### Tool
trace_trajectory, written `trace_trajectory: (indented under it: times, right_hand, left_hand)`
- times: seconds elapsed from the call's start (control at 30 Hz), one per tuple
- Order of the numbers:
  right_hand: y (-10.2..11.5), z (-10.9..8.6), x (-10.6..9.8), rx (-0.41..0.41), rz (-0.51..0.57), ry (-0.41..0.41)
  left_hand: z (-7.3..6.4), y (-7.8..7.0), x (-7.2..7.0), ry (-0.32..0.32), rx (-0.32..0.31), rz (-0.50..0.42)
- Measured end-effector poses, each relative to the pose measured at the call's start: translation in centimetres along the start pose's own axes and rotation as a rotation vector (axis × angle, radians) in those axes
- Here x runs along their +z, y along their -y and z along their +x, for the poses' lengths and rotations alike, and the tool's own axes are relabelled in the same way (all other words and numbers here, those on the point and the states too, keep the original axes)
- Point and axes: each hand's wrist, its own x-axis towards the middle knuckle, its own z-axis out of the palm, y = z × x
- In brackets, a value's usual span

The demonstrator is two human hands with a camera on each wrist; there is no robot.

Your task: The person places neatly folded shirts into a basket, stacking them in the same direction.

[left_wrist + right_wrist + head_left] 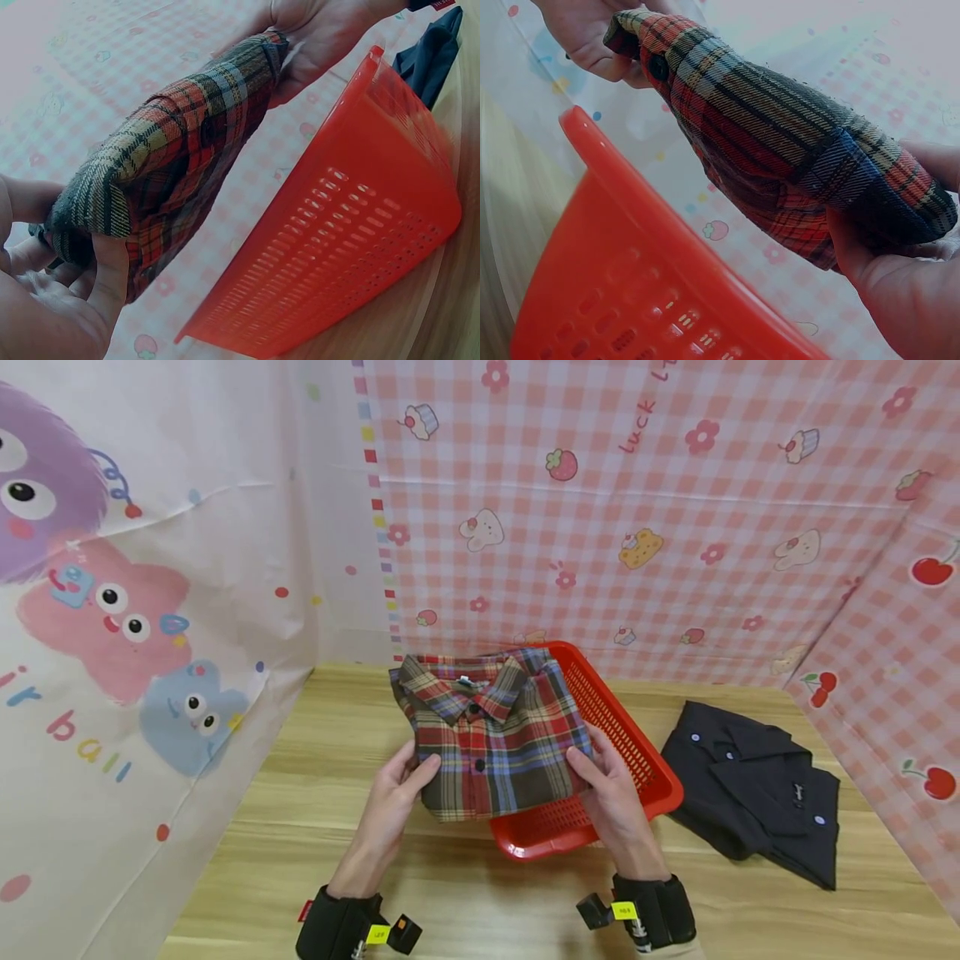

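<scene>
A folded plaid shirt (502,752) in red, brown, cream and blue is held up by both hands, collar toward the back wall. My left hand (390,789) grips its left side, thumb on top and fingers underneath. On the right side, my right hand (615,797) grips it the same way. Below and to the right of the shirt stands a red perforated plastic basket (660,789), partly hidden by the shirt. Both wrist views show the shirt raised above the basket's rim, apart from it. The left wrist view shows the folded layers of the shirt (172,157) between the hands.
A folded black garment (757,785) with pale buttons lies on the wood-grain table (285,860), right of the basket. A pink checked cloth (600,527) hangs behind, and a white cartoon-printed sheet (247,568) hangs on the left.
</scene>
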Motion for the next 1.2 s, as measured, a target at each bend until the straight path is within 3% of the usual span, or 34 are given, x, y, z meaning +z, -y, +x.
trace_trajectory:
  times: [0.6,0.9,1.2]
  right_hand:
    - [0.4,-0.1,-1.0,-0.063,0.074,0.012]
    - [0.6,-0.3,-1.3,-0.029,0.018,-0.078]
    - [0.9,-0.3,-2.0,-0.061,0.032,-0.066]
  left_hand:
    - [0.8,0.3,1.2,0.022,0.021,0.032]
    - [0.9,0.4,1.8,0.041,0.028,0.038]
    - [1.1,0.3,2.3,0.082,0.05,0.047]
